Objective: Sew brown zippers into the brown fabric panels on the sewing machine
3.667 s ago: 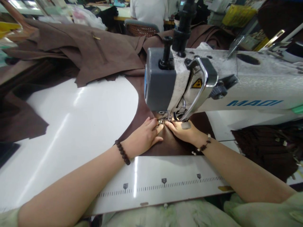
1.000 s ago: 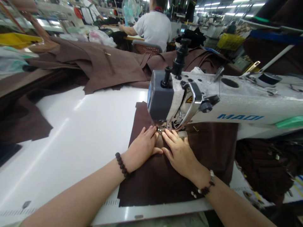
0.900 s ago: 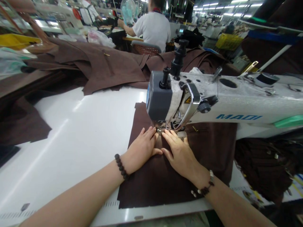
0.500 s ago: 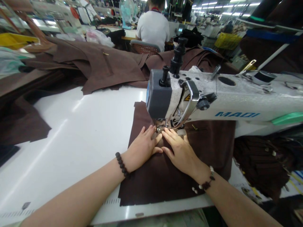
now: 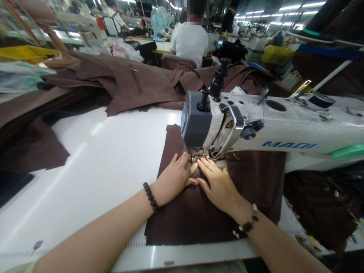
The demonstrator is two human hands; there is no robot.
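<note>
A dark brown fabric panel [image 5: 176, 223] lies flat on the white table under the head of a sewing machine [image 5: 273, 125]. My left hand [image 5: 174, 178] rests on the panel with its fingers stretched out, just left of the presser foot [image 5: 194, 159]. On the other side my right hand [image 5: 217, 182] lies flat on the same panel, fingers spread and tips close to the foot. The two thumbs nearly meet in front of it. Neither hand grips anything. The needle point is too small to make out.
Brown fabric pieces [image 5: 136, 83] are heaped along the table's far edge, with more [image 5: 36, 144] at the left. A dark brown bundle [image 5: 315, 204] sits at the right. Beyond the table a person in a white shirt [image 5: 190, 43] sits facing away, near a fan [image 5: 159, 24].
The whole view has shifted slightly, so everything appears a little further right and mostly lower. My hands keep nearly the same place on the panel beside the presser foot.
</note>
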